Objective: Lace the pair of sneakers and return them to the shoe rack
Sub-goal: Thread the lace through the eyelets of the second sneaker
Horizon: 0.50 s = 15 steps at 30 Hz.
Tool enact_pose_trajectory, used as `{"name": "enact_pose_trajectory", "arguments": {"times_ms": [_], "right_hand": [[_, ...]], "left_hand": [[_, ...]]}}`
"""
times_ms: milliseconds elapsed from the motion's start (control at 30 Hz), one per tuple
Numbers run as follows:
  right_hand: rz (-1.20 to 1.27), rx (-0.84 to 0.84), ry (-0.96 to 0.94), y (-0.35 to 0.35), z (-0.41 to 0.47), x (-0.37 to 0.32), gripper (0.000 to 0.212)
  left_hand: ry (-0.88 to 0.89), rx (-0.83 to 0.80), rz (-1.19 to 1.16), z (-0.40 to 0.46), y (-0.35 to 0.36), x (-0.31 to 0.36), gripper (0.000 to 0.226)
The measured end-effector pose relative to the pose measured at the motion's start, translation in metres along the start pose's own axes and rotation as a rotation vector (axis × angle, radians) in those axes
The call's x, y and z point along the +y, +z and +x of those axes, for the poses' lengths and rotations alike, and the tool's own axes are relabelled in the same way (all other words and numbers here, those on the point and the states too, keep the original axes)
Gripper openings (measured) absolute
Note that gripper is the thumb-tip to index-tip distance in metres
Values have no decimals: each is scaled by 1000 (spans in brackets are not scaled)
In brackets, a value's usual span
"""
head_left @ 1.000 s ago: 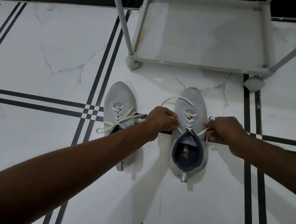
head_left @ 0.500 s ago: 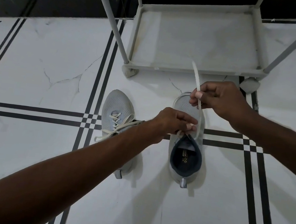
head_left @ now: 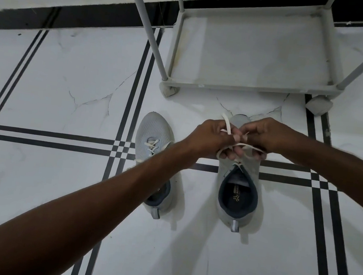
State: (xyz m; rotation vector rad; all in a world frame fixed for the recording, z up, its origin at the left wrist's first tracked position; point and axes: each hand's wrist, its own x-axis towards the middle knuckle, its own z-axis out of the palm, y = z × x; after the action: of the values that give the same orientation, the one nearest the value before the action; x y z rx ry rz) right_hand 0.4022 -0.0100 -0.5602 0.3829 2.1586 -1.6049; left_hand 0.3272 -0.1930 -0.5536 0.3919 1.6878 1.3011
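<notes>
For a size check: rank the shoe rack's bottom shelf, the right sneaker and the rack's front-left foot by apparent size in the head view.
1. Bottom shelf
2. Right sneaker, partly covered by both hands
3. Front-left foot

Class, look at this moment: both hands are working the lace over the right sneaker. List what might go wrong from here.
1. The left hand and right hand pinch only thin lace; a loop may slip and the knot come undone.
2. The left sneaker has a loose lace end under the forearm, which could snag.
3. The shoe rack stands close ahead; knuckles may bump it.
</notes>
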Motion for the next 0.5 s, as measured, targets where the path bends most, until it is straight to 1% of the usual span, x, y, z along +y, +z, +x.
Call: {"name": "enact_pose_trajectory", "arguments": {"times_ms": [67,100,200,300,333,400,433,500], "right_hand": [[-47,-69,41,2,-3,1,18],[-56,-103,56,3,-5,0,18],[-33,-200,78,5,-5,-2,22],[39,-205,105,6,-3,0,19],[90,-190,133,6,-2,1,18],[181,-157,212,8,1,3,23],[221,-158,250,9,2,3,24],[302,-203,292,14,2,3,21]], "left_hand": [[27,3,57,0,-8,1,19],[52,18,139,0,-11,1,20],[185,109,527,1,-13,-1,29],[406,174,818,0,-4,-9,26],[467,185,923,-1,0,-13,23],[565,204,1096,-3,4,-19,22],[601,216,1145,-5,5,-22,24],[644,257,1173,-7,8,-24,24]]}}
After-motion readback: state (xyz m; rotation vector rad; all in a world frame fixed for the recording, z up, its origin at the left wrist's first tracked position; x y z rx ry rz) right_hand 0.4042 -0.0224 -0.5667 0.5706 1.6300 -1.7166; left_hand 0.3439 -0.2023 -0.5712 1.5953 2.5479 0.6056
